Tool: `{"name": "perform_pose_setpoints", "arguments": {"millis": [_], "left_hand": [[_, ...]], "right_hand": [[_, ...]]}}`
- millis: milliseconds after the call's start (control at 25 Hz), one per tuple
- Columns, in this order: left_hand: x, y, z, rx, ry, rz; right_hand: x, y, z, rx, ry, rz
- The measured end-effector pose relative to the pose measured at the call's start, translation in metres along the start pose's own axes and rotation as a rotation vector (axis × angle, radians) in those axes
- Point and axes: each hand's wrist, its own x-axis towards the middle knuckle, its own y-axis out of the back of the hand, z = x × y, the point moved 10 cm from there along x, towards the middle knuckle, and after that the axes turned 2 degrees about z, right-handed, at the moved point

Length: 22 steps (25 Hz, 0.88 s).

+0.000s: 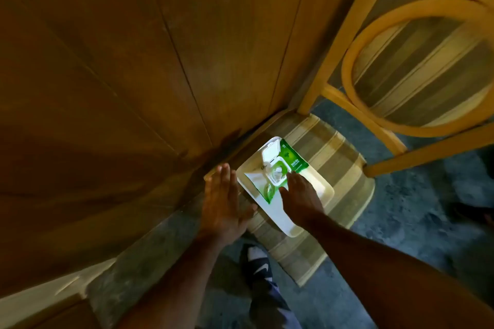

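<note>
A green and white pack of wet wipes (290, 159) lies on a white tray (319, 191) set on a chair seat. The pack's white flip lid (270, 153) stands open. My right hand (300, 199) reaches over the tray, its fingertips at the pack's opening; whether they pinch a wipe is hidden. My left hand (223, 199) hovers flat with straight fingers just left of the tray, holding nothing.
The chair has a striped cushion (331, 224) and a yellow wooden frame with an oval back (417, 67). A large wooden door (120, 75) fills the left. My shoe (258, 262) stands on the grey floor below the seat.
</note>
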Motion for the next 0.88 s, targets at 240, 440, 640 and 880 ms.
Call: {"name": "perform_pose_setpoints", "arguments": {"millis": [240,440,640,880], "left_hand": [[0.014,-0.011,-0.022,0.065,0.016,0.084],[0.005,0.006,-0.032,0.044,0.010,0.075],[-0.008,0.070,-0.036,-0.133,0.101,0.083],[-0.040,0.320,-0.043,-0.410,0.174,0.558]], "right_hand": [[0.061,-0.020,0.013,0.116,-0.182,0.055],[0.081,-0.027,0.018,0.115,-0.260,-0.048],[0.027,0.068,-0.007,1.088,-0.464,0.371],[-0.026,0.236,-0.243,1.485,0.117,0.075]]}}
